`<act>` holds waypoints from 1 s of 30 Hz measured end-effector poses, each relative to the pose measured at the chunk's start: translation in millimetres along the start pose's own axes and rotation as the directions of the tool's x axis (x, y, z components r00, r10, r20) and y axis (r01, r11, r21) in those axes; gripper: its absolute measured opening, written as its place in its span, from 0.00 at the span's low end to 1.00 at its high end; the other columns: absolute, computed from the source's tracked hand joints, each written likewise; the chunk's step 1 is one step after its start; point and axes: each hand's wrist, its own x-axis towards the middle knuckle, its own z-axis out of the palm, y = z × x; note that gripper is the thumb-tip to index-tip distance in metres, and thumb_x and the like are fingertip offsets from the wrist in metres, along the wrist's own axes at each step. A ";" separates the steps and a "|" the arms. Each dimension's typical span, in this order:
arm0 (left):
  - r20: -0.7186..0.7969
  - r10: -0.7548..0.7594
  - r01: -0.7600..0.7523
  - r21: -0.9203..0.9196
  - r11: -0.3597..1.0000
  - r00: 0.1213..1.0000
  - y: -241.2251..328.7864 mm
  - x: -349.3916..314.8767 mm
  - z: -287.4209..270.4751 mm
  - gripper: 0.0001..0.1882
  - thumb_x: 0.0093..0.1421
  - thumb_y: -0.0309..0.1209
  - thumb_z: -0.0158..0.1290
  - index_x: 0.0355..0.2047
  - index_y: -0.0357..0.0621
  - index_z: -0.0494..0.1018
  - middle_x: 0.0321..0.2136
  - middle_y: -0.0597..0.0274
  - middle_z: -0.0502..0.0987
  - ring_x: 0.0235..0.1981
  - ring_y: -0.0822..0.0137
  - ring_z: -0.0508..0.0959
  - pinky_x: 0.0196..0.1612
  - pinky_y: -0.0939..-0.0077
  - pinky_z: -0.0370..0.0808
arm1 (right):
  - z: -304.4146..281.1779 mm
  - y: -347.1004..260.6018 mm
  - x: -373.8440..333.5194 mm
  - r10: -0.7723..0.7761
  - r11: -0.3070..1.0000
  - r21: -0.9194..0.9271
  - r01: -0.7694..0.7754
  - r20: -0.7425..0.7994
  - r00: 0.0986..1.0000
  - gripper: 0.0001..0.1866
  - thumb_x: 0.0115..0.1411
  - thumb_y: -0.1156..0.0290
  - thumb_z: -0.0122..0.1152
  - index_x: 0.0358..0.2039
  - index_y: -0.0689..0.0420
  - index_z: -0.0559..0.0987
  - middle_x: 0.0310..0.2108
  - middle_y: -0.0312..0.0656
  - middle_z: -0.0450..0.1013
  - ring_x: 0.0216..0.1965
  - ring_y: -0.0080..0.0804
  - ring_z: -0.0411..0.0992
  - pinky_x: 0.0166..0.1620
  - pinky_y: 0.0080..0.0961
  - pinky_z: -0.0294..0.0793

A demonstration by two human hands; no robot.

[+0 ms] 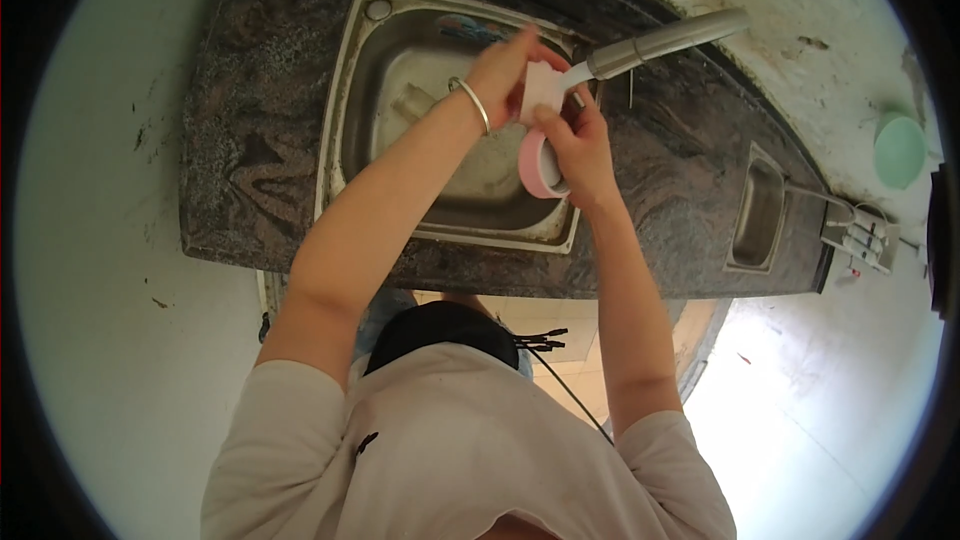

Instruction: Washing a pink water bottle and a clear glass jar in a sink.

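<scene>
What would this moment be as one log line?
left hand: touching white piece | right hand: holding white piece | pink ring: beside right hand | place: faucet mouth, over sink

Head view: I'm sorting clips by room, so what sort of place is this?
Probably a kitchen: a steel sink set in a dark stone-look counter, a metal tap, and a second, smaller basin.

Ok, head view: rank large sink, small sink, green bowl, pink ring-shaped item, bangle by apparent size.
1. Large sink
2. Small sink, though farther off
3. Green bowl and pink ring-shaped item: too alike to rank
4. Bangle
</scene>
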 end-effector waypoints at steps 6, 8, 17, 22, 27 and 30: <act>-0.181 -0.070 0.082 0.061 0.995 0.981 -2.7 -2.5 11.5 0.22 0.65 0.44 0.43 0.28 0.36 0.74 0.24 0.59 0.75 0.24 0.64 0.75 0.26 0.68 0.74 | 9.2 -6.3 -5.0 -0.081 0.993 -0.086 0.081 0.005 0.997 0.25 0.58 0.73 0.56 0.56 0.60 0.65 0.44 0.40 0.71 0.43 0.23 0.69 0.45 0.20 0.69; -0.225 0.059 -0.038 0.097 0.995 0.973 -3.3 -4.3 15.6 0.26 0.65 0.46 0.39 0.27 0.35 0.74 0.23 0.58 0.75 0.24 0.63 0.75 0.26 0.69 0.74 | 7.8 -3.7 -1.3 -0.082 0.993 -0.087 0.080 -0.027 0.996 0.25 0.57 0.72 0.57 0.55 0.60 0.65 0.42 0.40 0.71 0.42 0.23 0.69 0.44 0.20 0.69; -0.239 -0.032 0.001 -0.130 0.991 0.970 -0.5 -3.3 16.0 0.29 0.66 0.48 0.35 0.23 0.36 0.73 0.24 0.55 0.76 0.23 0.60 0.75 0.28 0.71 0.74 | 4.1 -6.5 3.6 0.032 0.999 -0.005 -0.032 -0.010 0.999 0.21 0.58 0.73 0.54 0.52 0.62 0.66 0.43 0.40 0.70 0.42 0.24 0.69 0.44 0.21 0.70; -0.237 0.222 -0.185 0.168 0.968 0.946 -10.0 1.9 17.0 0.32 0.66 0.49 0.32 0.21 0.35 0.73 0.22 0.53 0.76 0.23 0.60 0.76 0.29 0.67 0.76 | 0.7 -8.2 8.2 0.073 0.979 0.194 -0.065 -0.036 0.997 0.24 0.56 0.72 0.56 0.53 0.62 0.66 0.44 0.41 0.70 0.42 0.25 0.69 0.44 0.22 0.70; -0.233 0.033 -0.045 -0.044 0.998 0.972 -1.0 -2.0 22.4 0.30 0.66 0.50 0.35 0.24 0.36 0.73 0.23 0.56 0.75 0.23 0.64 0.75 0.28 0.70 0.75 | 3.3 -11.6 2.8 0.018 0.994 0.110 -0.017 -0.007 1.000 0.22 0.57 0.74 0.54 0.53 0.62 0.66 0.44 0.41 0.70 0.42 0.25 0.69 0.44 0.22 0.70; -0.320 -0.004 -0.019 -0.069 0.997 0.947 -5.6 0.9 20.4 0.31 0.66 0.50 0.34 0.23 0.36 0.73 0.22 0.57 0.75 0.23 0.65 0.75 0.27 0.71 0.75 | 2.3 -13.1 6.6 0.049 0.993 0.108 -0.045 -0.035 0.998 0.21 0.58 0.74 0.54 0.52 0.62 0.66 0.44 0.40 0.70 0.42 0.25 0.69 0.44 0.22 0.70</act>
